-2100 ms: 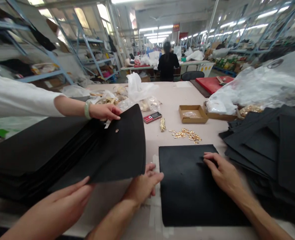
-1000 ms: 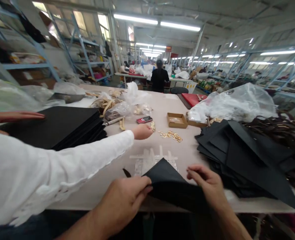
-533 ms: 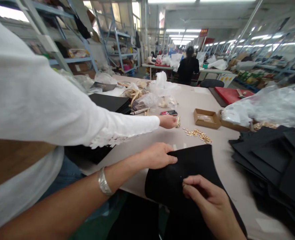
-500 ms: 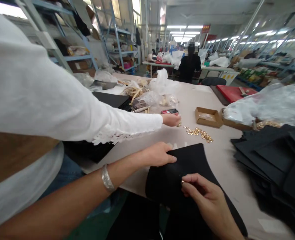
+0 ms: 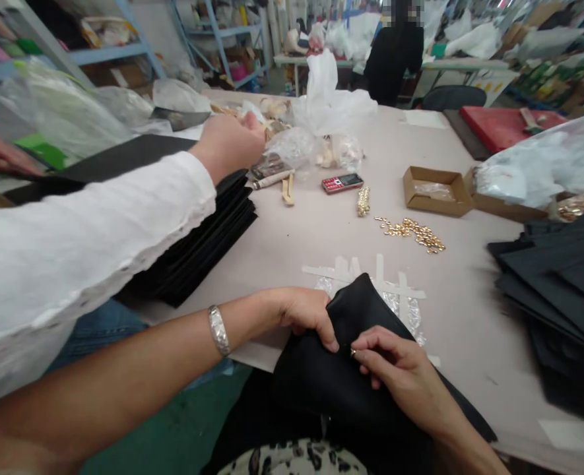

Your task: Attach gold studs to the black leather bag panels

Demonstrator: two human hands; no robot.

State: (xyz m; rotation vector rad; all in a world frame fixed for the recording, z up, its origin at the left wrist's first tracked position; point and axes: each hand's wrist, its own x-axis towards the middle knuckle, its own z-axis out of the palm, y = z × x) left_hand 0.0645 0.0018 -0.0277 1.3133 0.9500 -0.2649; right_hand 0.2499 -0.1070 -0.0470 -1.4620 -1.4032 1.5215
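Note:
My left hand [image 5: 309, 313] is closed on the upper left edge of a black sheet [image 5: 331, 389], thumb on top and fingers curled beneath. The sheet looks like smooth leather or a similar material; it bends over the table edge towards my lap. Between the thumb and forefinger of my right hand [image 5: 390, 369] is a small shiny metal fitting [image 5: 354, 352], held close against the sheet, just right of my left thumb. Ahead of my hands lies a loose scatter of small gold fittings [image 5: 415, 232], with a smaller gold bunch [image 5: 363, 201] beside it.
On my left, a co-worker's white sleeve [image 5: 138, 218] and hand [image 5: 235, 145] reach over a stack of black sheets [image 5: 207, 244]. More black pieces [image 5: 569, 277] are piled at right. A red phone [image 5: 342, 183], cardboard box [image 5: 437, 191] and taped plastic [image 5: 405, 303] are on the table.
The co-worker's hand has drawn back left from the gold bunch. My left hand has closed further round the sheet, which is now more bent, and my two hands are closer together. My view has tilted down.

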